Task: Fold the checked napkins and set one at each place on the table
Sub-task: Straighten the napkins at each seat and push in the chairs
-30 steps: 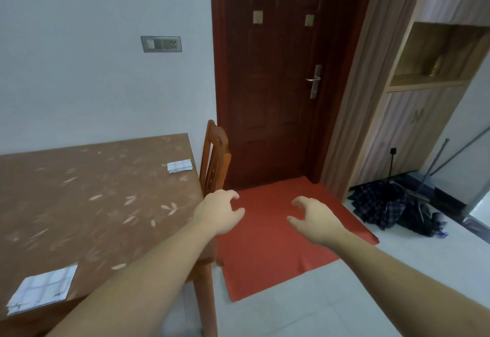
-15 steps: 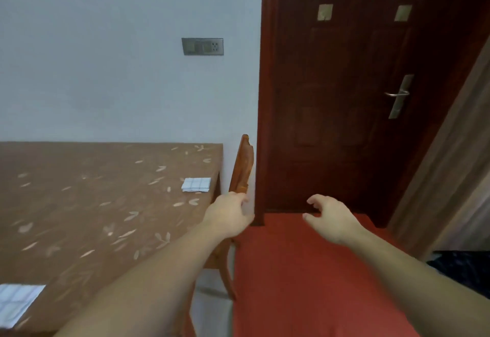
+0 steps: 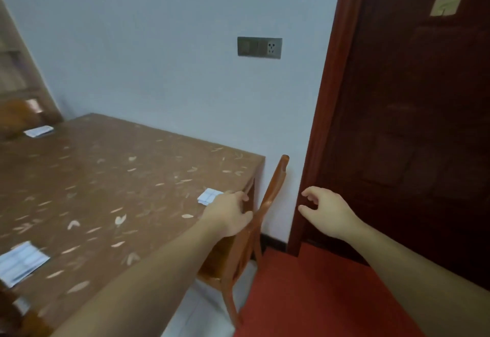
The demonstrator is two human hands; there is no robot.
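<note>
The left hand [image 3: 228,212] hangs over the right edge of the table [image 3: 106,191], loosely curled and empty. The right hand [image 3: 326,212] is the same, in the air before the door [image 3: 411,124]. Folded napkins lie at three places: the right-edge napkin [image 3: 208,195] just beside the left hand, the near-left napkin [image 3: 21,262], and the far-left napkin [image 3: 39,131]. I think a napkin is best squared to the edge with flat fingers. The chair [image 3: 278,177] stands close against this edge and narrows the reach.

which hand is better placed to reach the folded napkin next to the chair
Left. The left hand hovers just beside the folded napkin; the right hand is out past the chair, in front of the door. Both look empty.
</note>
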